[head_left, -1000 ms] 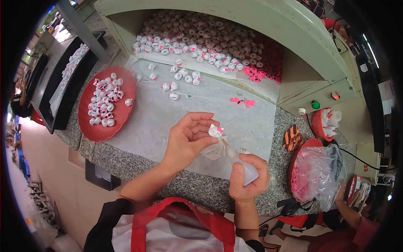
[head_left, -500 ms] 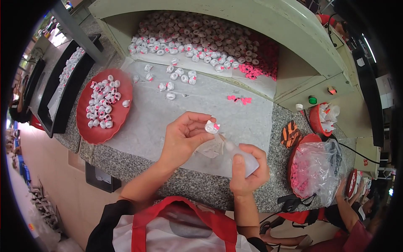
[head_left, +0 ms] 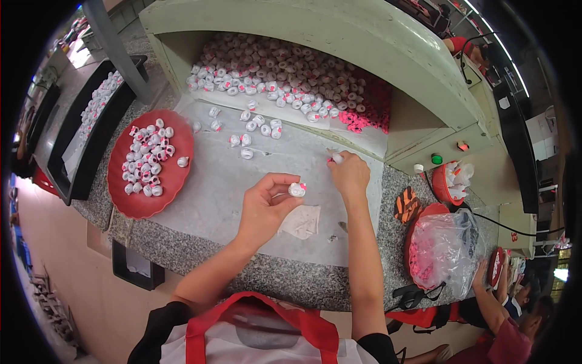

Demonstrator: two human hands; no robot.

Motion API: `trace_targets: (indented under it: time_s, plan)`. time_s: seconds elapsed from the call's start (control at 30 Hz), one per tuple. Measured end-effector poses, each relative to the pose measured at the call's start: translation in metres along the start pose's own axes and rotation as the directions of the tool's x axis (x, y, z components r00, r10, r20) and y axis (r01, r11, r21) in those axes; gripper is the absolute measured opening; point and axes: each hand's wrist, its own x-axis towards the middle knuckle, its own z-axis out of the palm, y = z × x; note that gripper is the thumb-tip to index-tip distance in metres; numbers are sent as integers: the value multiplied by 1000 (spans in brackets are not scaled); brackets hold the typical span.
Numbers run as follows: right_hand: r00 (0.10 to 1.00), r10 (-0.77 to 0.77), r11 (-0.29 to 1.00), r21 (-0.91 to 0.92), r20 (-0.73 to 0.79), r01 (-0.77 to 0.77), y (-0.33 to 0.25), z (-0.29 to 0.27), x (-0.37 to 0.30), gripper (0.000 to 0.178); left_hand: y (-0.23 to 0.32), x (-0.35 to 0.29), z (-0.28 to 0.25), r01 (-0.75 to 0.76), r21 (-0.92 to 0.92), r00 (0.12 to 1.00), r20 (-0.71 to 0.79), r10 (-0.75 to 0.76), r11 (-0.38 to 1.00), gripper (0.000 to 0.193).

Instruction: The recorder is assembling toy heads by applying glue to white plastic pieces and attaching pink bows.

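Note:
My left hand (head_left: 264,205) pinches a small white cat-head piece (head_left: 297,190) with a pink bow between thumb and fingers, above the pale paper sheet (head_left: 206,188). Farther off and to the right, my right hand (head_left: 351,178) reaches palm down to the sheet, its fingers closed round a translucent white squeeze bottle (head_left: 337,158). Only the bottle's tip end shows; the rest is hidden by the hand. A bit of pink (head_left: 330,159) shows beside those fingertips. Between the hands lies a crumpled whitish cloth (head_left: 302,222). Several loose white pieces (head_left: 247,154) rest toward the back.
At left stands a red scalloped tray (head_left: 121,203) with white pieces. A pale green hooded cabinet (head_left: 291,18) holds heaped white and pink pieces. At right are a striped cloth item (head_left: 407,205), a red basket (head_left: 441,193), a plastic bag (head_left: 451,246) and a co-worker's arm (head_left: 488,297).
My right hand has moved away from the left hand, up to where the small pink pieces lay, and turned palm down. My left hand still holds the white piece, slightly lower.

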Motion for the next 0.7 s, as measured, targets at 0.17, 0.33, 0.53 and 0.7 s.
trace_targets:
  time_s: [0.17,0.33,0.53,0.7]
  plan:
    - [997,48,837,547,-68,-2,29,4,-39,19,-3,1,0,70,-4,997,31,-70,998,31]
    - [960,64,403,873,272,-274,21,-28,-71,18,-7,0,4,113,-8,992,65,-112,994,33]
    - [958,-25,377,891,285,-255,9,-43,-86,22,-5,-3,3,106,-9,993,57,-105,994,36]
    - [922,13,408,840,387,-358,16,-35,-88,22,-3,-4,0,68,6,996,52,-68,998,35]
